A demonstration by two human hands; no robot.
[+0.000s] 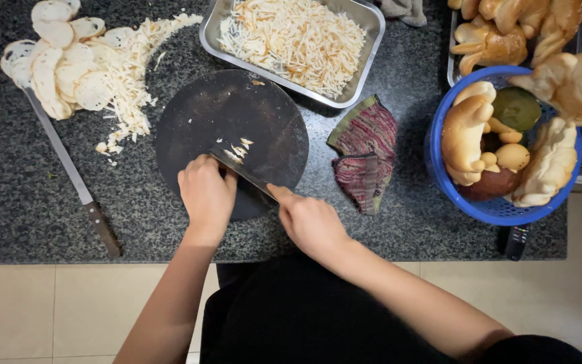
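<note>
On the speckled granite tabletop (pixel 8 202) lies a round dark cutting board (pixel 230 128). The right hand (pixel 311 222) grips a steel-bladed knife (pixel 240 168) across it; the left hand (pixel 207 192), curled, presses the blade near pale shreds (pixel 240 147).

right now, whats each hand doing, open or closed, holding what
Left hand: curled closed on the round dark board; what it grips cannot be told.
Right hand: closed on the knife.
</note>
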